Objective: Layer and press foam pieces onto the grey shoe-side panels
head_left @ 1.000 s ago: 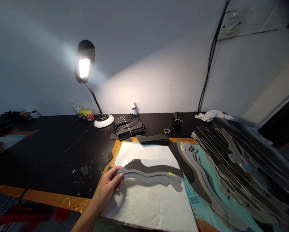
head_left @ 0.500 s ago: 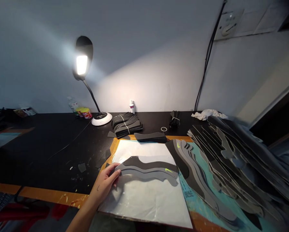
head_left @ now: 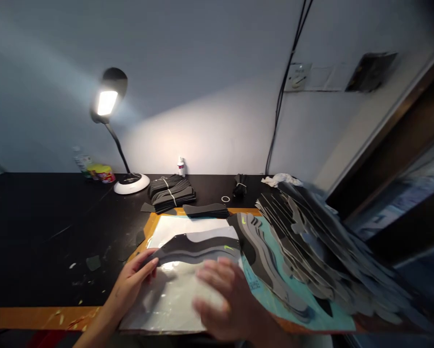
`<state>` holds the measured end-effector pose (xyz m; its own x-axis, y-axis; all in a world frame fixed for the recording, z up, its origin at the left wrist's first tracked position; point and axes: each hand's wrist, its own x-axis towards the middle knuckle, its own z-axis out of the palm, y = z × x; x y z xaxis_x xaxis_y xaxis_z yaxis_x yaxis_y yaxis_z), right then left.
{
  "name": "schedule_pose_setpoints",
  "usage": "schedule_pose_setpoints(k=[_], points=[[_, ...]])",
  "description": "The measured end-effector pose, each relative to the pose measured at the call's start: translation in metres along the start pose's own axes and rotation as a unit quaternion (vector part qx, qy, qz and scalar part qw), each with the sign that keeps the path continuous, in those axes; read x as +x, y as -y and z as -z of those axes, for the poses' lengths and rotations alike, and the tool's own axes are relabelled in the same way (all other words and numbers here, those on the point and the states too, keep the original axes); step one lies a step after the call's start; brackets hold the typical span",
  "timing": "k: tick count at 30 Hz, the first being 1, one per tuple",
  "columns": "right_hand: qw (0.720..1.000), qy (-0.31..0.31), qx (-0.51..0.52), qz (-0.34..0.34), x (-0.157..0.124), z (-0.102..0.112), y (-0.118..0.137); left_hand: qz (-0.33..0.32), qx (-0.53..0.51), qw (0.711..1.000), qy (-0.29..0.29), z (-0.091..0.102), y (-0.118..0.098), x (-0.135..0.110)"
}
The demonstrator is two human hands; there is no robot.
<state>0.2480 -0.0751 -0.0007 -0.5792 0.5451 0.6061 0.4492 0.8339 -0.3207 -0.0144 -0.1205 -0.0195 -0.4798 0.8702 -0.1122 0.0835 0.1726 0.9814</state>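
Observation:
My left hand pinches the left end of a curved dark and light grey shoe-upper piece with a small yellow-green swoosh. This piece lies across a white sheet on the worktable. My right hand, blurred by motion, hovers over the sheet's right part, just below the piece's right half. Its thumb and fingers are apart, with nothing visible between them. To the right, a fanned row of similar swoosh-marked pieces rests on a teal mat.
A large pile of grey cut pieces fills the right side. Behind the sheet are a small stack of dark pieces, a banded bundle, a white ring and a small bottle. A lit desk lamp stands at back left.
My right hand has come into view over the sheet. My left hand still grips the shoe-upper piece's left end. The view has turned to the right.

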Motion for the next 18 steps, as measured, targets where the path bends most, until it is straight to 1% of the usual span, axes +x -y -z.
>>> schedule_pose_setpoints(k=[1,2,3,4,6,9,12,14,15,16,18], points=[[1.000,-0.014,-0.010,0.021,0.009,-0.001,-0.015,0.003,-0.003,1.000,0.000,0.001,0.001,0.000],[0.999,-0.032,-0.025,0.028,0.017,0.000,-0.028,0.007,-0.007,1.000,0.000,0.002,0.002,0.001],[0.998,-0.049,-0.042,0.017,0.025,0.002,-0.040,0.011,-0.012,1.000,0.001,0.003,0.003,0.002],[0.996,-0.066,-0.060,-0.021,0.032,0.005,-0.049,0.014,-0.017,1.000,0.003,0.005,0.005,0.003],[0.993,-0.067,-0.057,-0.074,0.042,0.011,-0.063,0.009,-0.026,1.000,0.016,0.011,0.007,0.006],[0.989,-0.069,0.018,-0.126,0.054,0.018,-0.074,0.002,-0.041,0.998,0.042,0.020,0.002,0.010],[0.971,-0.102,0.127,-0.178,0.067,0.016,-0.085,0.009,-0.076,0.997,0.031,0.025,-0.014,0.017],[0.943,-0.127,0.224,-0.209,0.077,0.009,-0.093,0.002,-0.093,0.996,0.016,0.023,-0.029,0.026],[0.922,-0.143,0.283,-0.223,0.083,0.004,-0.097,-0.006,-0.098,0.995,0.012,0.020,-0.037,0.032],[0.894,-0.166,0.341,-0.238,0.088,-0.002,-0.100,-0.017,-0.104,0.994,0.009,0.016,-0.044,0.039],[0.830,-0.206,0.442,-0.270,0.096,-0.016,-0.104,-0.042,-0.126,0.991,0.009,0.005,-0.057,0.054]])
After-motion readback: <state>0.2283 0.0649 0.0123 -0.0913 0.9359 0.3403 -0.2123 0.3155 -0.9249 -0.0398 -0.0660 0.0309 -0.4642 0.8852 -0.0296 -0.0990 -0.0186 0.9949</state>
